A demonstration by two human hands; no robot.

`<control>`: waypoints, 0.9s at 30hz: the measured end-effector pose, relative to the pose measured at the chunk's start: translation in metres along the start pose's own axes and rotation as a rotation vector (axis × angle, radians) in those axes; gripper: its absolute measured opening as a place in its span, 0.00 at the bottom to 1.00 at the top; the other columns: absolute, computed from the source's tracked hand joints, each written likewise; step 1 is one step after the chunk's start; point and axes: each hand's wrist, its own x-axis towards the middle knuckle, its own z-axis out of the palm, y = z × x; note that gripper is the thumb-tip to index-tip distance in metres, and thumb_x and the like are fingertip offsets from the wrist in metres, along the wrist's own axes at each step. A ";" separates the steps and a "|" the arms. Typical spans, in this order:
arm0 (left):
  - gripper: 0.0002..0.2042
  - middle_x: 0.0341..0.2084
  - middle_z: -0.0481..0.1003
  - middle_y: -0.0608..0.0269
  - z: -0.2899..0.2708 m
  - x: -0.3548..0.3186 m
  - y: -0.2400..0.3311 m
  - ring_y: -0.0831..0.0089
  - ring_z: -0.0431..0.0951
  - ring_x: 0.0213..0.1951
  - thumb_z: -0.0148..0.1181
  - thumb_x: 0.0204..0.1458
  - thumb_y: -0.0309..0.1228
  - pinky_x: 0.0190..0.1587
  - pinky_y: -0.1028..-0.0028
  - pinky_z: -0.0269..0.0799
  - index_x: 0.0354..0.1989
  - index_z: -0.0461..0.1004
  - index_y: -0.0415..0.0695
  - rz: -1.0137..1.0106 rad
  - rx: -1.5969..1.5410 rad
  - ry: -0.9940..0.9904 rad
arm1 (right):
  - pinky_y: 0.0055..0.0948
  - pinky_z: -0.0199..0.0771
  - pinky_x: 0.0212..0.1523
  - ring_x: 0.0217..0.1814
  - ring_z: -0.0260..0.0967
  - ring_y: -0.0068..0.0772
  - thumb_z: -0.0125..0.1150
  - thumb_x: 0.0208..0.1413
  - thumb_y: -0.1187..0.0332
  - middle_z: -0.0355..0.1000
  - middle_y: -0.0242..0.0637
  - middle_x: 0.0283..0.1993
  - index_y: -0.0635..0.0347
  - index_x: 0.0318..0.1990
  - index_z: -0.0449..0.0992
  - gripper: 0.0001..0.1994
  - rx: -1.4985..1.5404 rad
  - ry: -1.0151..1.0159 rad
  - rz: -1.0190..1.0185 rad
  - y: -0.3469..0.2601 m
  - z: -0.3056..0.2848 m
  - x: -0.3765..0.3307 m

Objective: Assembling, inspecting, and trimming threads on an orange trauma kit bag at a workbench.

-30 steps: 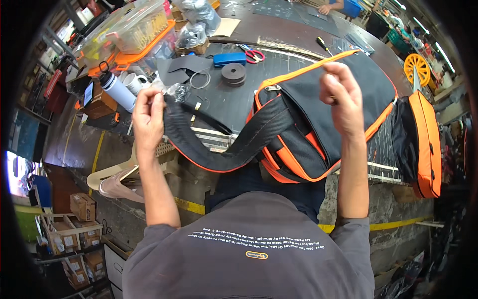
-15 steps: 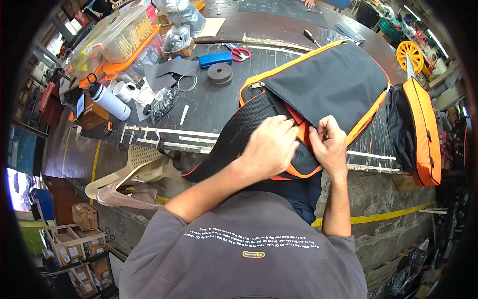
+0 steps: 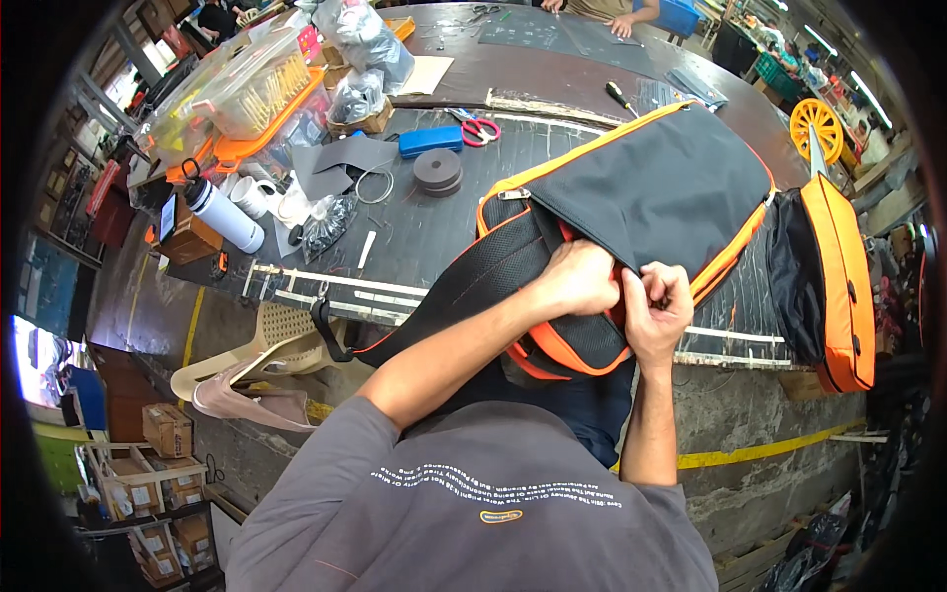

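Note:
A black backpack (image 3: 656,183) with orange zip edging lies across the near edge of the table, its black padded shoulder strap (image 3: 464,286) hanging down to the left. My left hand (image 3: 582,279) is closed at a gap below the big black panel, over the orange inner edge; its fingertips are hidden by the hand and the cloth. Right beside it, my right hand (image 3: 659,308) pinches the edge of the backpack at the same gap, thumb against curled fingers. A metal zip puller (image 3: 513,194) sits at the bag's left corner.
Left on the table are a white bottle (image 3: 225,212), mugs, a black tape roll (image 3: 437,172), a blue case (image 3: 430,142), red-handled scissors (image 3: 480,131) and plastic bins (image 3: 258,89). An orange-and-black bag (image 3: 837,281) stands right. Another person's hand (image 3: 623,25) rests at the far edge.
My left hand has moved right and closed at the gap, next to my right hand. My right hand keeps pinching the edge. The whole view has shifted slightly.

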 end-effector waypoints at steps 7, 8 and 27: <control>0.19 0.38 0.68 0.50 -0.033 -0.056 0.009 0.49 0.71 0.45 0.75 0.41 0.30 0.45 0.58 0.66 0.38 0.71 0.39 0.565 -0.069 0.040 | 0.27 0.69 0.51 0.25 0.48 0.14 0.66 0.49 0.90 0.52 0.20 0.24 0.51 0.28 0.55 0.24 0.222 0.156 0.175 0.000 -0.014 0.013; 0.18 0.39 0.68 0.52 -0.040 -0.062 0.007 0.51 0.70 0.45 0.74 0.43 0.27 0.49 0.59 0.66 0.39 0.71 0.39 0.545 -0.146 -0.018 | 0.27 0.69 0.51 0.24 0.47 0.14 0.67 0.48 0.90 0.52 0.19 0.24 0.51 0.28 0.55 0.24 0.171 0.113 0.167 0.003 -0.012 0.013; 0.44 0.44 0.81 0.43 -0.099 -0.111 -0.063 0.54 0.83 0.45 0.56 0.58 0.63 0.54 0.57 0.75 0.71 0.62 0.36 0.434 -1.094 -0.306 | 0.18 0.59 0.29 0.27 0.52 0.11 0.67 0.54 0.81 0.57 0.21 0.25 0.57 0.28 0.60 0.18 -0.037 -0.046 0.369 0.009 0.009 0.011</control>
